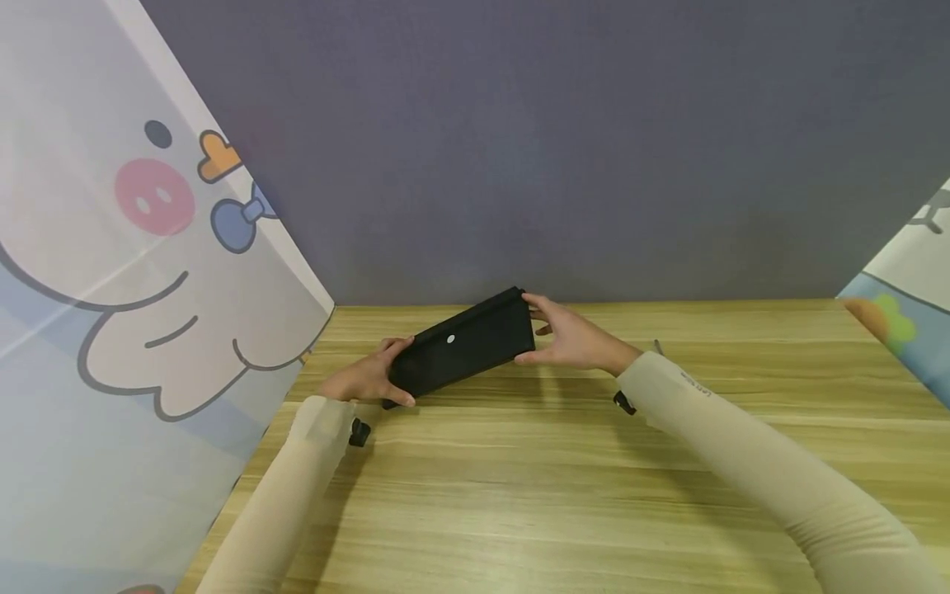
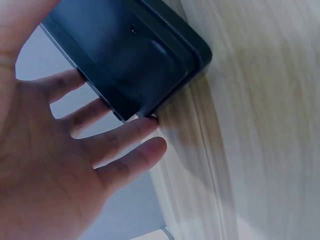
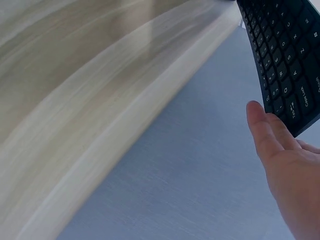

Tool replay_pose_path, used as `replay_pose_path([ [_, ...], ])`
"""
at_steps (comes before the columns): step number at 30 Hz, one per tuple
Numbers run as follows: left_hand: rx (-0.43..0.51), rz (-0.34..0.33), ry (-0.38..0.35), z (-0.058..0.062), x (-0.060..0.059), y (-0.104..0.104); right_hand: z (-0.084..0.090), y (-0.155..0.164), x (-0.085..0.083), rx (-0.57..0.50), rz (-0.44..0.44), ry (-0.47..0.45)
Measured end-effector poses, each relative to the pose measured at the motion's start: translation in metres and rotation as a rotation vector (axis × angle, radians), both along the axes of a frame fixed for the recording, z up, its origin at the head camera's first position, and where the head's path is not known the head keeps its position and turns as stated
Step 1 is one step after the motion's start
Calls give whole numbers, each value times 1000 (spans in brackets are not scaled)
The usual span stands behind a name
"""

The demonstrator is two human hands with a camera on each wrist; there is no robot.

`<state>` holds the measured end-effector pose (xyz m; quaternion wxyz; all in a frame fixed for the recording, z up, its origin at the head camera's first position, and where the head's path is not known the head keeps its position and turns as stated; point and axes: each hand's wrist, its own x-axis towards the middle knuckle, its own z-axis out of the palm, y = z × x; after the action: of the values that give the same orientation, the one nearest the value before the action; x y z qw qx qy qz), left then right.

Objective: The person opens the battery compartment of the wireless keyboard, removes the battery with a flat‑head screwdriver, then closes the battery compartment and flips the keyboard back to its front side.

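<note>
A black keyboard point(image 1: 463, 351) is held tilted on edge above the far side of the wooden surface point(image 1: 564, 487), its underside turned toward the head camera. Its left end is gripped by the left hand point(image 1: 367, 381), fingers point(image 2: 107, 145) curled behind it. Its right end is held by the right hand point(image 1: 571, 338), thumb below. The keys are seen only from the right wrist view; part of the keyboard is cut off there.
</note>
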<state>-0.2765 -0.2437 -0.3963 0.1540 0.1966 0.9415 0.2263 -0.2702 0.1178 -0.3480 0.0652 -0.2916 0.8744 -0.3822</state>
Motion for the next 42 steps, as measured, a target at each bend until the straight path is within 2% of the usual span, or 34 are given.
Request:
replay_pose_path([
  [10, -50, 16, -31, 1, -2, -2, -14, 0, -4, 23, 33, 49],
  [16, -69, 11, -38, 2, -1, -2, -24, 0, -4, 46, 29, 40],
  [22, -84, 36, -72, 3, -1, 0, -33, 0, -4, 77, 22, 24],
  [28, -112, 47, -63, 4, -1, 0, -41, -2, -6, 138, 40, 35],
  [35, -140, 56, -60, 3, -1, 0, -48, -9, -6, 238, 23, 7],
  [42, -173, 81, -47, 4, -2, -5, -50, -21, -3, 271, 15, -59],
])
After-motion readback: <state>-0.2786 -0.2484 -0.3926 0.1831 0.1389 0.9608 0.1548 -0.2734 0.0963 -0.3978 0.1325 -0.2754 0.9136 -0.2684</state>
